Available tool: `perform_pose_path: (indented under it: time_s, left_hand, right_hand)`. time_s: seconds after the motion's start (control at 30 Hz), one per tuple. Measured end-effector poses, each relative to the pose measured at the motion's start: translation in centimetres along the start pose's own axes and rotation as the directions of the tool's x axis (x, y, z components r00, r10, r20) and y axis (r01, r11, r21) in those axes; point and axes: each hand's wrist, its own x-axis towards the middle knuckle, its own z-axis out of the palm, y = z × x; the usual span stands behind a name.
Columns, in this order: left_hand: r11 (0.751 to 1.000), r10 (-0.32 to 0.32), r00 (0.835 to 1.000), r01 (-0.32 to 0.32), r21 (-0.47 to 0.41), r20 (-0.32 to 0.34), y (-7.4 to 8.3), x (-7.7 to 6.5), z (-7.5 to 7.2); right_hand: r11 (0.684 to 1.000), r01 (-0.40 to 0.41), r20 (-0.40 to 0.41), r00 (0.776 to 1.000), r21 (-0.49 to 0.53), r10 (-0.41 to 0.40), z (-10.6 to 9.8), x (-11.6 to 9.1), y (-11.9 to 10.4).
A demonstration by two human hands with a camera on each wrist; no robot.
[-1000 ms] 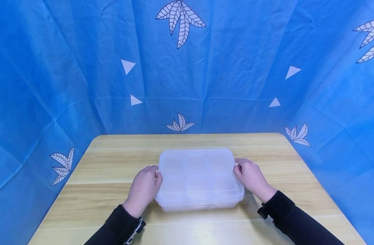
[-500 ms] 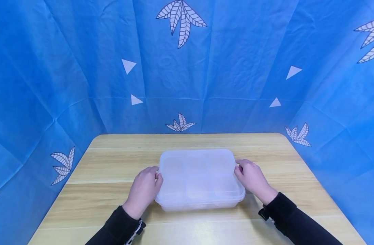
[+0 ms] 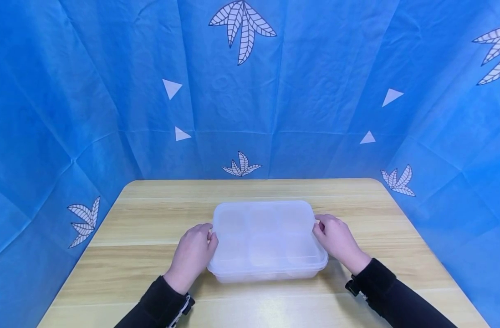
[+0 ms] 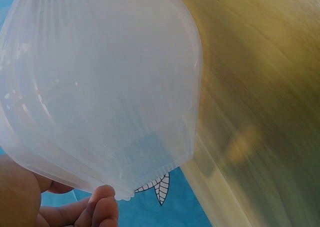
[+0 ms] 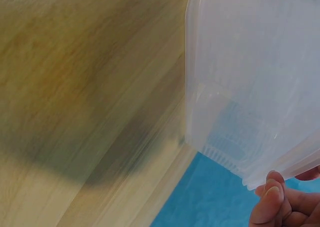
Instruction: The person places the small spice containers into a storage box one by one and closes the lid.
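A translucent white plastic food container (image 3: 266, 277) stands on the wooden table, with a matching rectangular lid (image 3: 266, 232) over its top. Faint outlines of compartments show through the lid. At its left edge my left hand (image 3: 192, 253) pinches the rim, thumb on top and fingers curled beside it. My right hand (image 3: 340, 239) grips the opposite edge in the same way. In the left wrist view, curled fingers (image 4: 102, 204) are right at the lid's corner, beyond the ribbed side wall. The right wrist view has fingertips (image 5: 272, 197) at the other far corner.
The light wooden table (image 3: 151, 214) has rounded far corners. A blue curtain (image 3: 315, 82) with white leaves and triangles encloses it at the back and both sides. Black straps circle both wrists.
The lid's far edge has dropped very slightly, and its front edge lies closer against the container. Both hands keep nearly the same place and grip.
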Motion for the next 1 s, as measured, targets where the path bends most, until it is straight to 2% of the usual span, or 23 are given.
perform_pose_path:
  time_s: [0.33,1.0]
  left_hand:
    - [0.999,-0.043,0.998,0.044,-0.015,0.034,0.1,0.1,-0.4]
    - [0.999,-0.047,0.998,0.047,-0.001,0.039,-0.3,0.2,-1.1]
  right_hand:
    - [1.0,0.012,-0.022,1.0,-0.003,-0.012,-0.2,0.0,0.2]
    - [1.0,0.001,-0.02,1.0,0.021,0.0,-1.1,0.1,0.4]
